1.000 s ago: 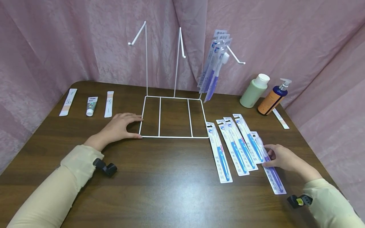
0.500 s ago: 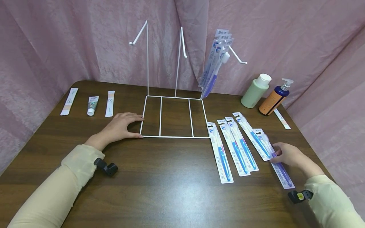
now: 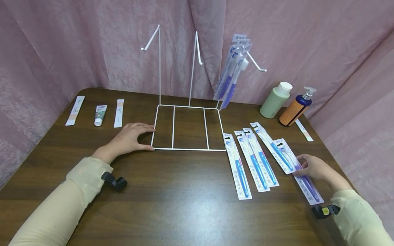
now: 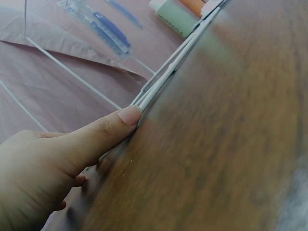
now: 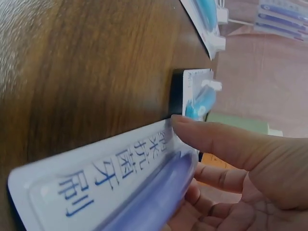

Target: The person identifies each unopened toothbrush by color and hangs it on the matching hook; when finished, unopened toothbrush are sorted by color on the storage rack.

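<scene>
My right hand [image 3: 317, 169] pinches a packaged purple toothbrush [image 3: 311, 189] at the table's right side, thumb on one long edge and fingers at the other. In the right wrist view the thumb [image 5: 211, 134] lies at the edge of the card, and the purple handle shows under clear plastic. The pack overlaps a packaged blue toothbrush [image 3: 271, 145] beside it. My left hand [image 3: 127, 138] rests at the left side of a white wire rack [image 3: 191, 149], thumb at the front corner, fingers spread to the side bar. Several purple toothbrush packs [image 3: 229, 82] hang on the rack's right hook.
Between rack and right hand lie more blue toothbrush packs [image 3: 240, 172]. A green bottle [image 3: 274, 102] and an orange pump bottle [image 3: 295, 110] stand behind, with a white strip [image 3: 304, 130] nearby. A small tube [image 3: 100, 114] lies between two flat sachets [image 3: 118, 114] at left.
My right hand has moved to the right with the purple toothbrush pack. The adjacent blue pack's lower end has swung right too. The left hand stays at the rack.
</scene>
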Motion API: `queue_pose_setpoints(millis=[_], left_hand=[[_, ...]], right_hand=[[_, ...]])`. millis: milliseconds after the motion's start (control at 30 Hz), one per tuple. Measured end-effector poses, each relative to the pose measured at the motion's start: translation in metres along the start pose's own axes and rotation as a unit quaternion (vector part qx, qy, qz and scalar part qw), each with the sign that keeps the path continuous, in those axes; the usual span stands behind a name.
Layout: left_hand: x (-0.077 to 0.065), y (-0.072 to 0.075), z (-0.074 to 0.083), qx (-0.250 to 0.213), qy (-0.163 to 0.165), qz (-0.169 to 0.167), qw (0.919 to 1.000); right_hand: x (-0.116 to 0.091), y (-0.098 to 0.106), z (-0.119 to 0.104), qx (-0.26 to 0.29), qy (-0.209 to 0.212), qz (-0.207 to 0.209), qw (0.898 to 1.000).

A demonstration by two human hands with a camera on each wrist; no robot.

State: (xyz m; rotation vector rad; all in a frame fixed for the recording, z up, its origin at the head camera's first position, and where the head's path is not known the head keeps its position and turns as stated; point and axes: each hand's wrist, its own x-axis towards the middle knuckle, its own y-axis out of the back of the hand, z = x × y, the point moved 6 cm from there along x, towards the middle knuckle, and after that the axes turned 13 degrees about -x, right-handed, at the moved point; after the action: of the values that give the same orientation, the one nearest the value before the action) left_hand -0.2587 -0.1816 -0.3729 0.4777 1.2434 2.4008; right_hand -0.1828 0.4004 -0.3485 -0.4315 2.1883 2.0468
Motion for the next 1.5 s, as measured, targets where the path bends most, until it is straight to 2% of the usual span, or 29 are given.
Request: queue_pose_setpoints(millis=[100,400,767,1100,1333,1500], left_hand=[[0.000,0.000,0.000,0.004,-0.002,-0.001,1.0000],[0.001,0.000,0.001,0.010,-0.011,0.007,0.9999],[0.001,-0.001,0.000,0.011,-0.010,0.002,0.9999],[0.000,0.000,0.001,0.006,-0.006,0.002,1.0000],[-0.001,-0.002,-0.001,0.006,-0.009,0.006,0.9999],[-0.001,-0.002,-0.002,0.005,-0.005,0.004,1.0000]], right_hand=[[-0.002,0.000,0.001,0.002,0.001,0.009,1.000],[-0.010,0.016,0.009,-0.024,-0.041,0.055,0.997],[-0.015,0.061,0.001,-0.002,-0.036,0.131,0.991],[-0.013,0.109,-0.032,0.024,-0.018,0.223,0.974],[-0.011,0.131,-0.066,0.049,-0.005,0.253,0.966],[-0.013,0.144,-0.091,0.067,0.000,0.287,0.955]])
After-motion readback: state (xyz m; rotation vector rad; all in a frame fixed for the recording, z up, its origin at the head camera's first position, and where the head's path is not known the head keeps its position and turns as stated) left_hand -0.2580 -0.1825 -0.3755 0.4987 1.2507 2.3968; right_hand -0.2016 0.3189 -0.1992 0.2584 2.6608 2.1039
